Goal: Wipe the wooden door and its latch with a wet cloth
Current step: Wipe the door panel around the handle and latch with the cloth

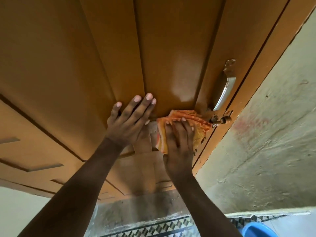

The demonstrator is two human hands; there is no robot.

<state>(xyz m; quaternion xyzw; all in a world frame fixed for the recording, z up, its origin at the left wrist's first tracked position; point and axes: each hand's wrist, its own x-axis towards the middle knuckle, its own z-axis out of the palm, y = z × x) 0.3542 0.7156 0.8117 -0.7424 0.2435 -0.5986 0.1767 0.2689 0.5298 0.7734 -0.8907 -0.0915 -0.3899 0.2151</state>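
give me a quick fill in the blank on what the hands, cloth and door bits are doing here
1. The orange cloth is pressed to the door by the ____ hand.
2. The left hand lies flat on the door, holding ____.
3. The metal handle is mounted just ____ the latch.
4. The basin at the lower right is ____ in colour.

Missing words: right; nothing; above; blue

A rough, pale plastered wall (pixel 266 142) stood at the right. Below lay a black-and-white patterned floor (pixel 153 228), a blue tub (pixel 258 230) at its corner.
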